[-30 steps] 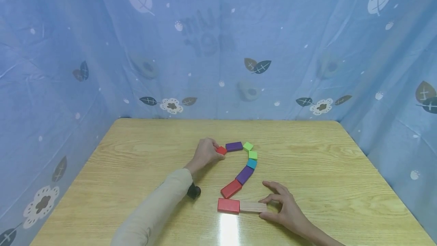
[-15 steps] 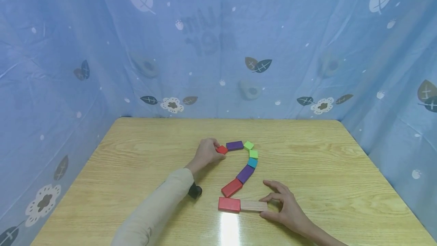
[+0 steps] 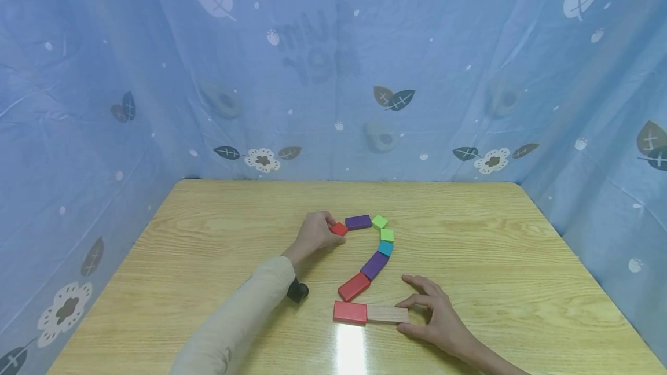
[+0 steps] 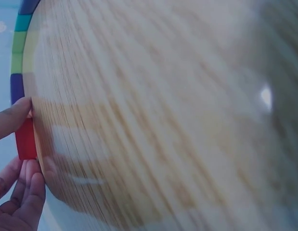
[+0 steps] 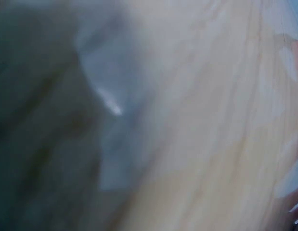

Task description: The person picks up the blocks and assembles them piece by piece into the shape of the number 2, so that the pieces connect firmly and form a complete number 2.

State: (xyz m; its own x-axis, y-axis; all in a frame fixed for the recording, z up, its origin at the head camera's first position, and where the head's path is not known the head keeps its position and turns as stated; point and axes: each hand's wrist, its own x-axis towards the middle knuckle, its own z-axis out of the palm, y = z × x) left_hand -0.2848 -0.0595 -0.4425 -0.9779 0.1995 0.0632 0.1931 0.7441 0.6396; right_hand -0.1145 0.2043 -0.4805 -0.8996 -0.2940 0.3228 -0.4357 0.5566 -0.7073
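My left hand (image 3: 314,232) pinches a red block (image 3: 340,228) between thumb and fingers, at the far left end of a curved row. In the left wrist view the same red block (image 4: 27,139) sits between thumb and fingertips, close to a purple block (image 4: 17,88). Nearer me, my right hand (image 3: 438,320) holds the right end of a plain wooden block (image 3: 383,313) between thumb and a finger, its index finger raised. That block meets a red block (image 3: 350,312) end to end. The right wrist view shows mostly blurred tabletop.
From the far purple block (image 3: 358,222) the row curves through two lime green blocks (image 3: 387,235), a blue block (image 3: 385,248) and another purple block (image 3: 374,265) to a slanted red block (image 3: 354,286). A patterned blue curtain (image 3: 333,74) surrounds the wooden table (image 3: 250,201).
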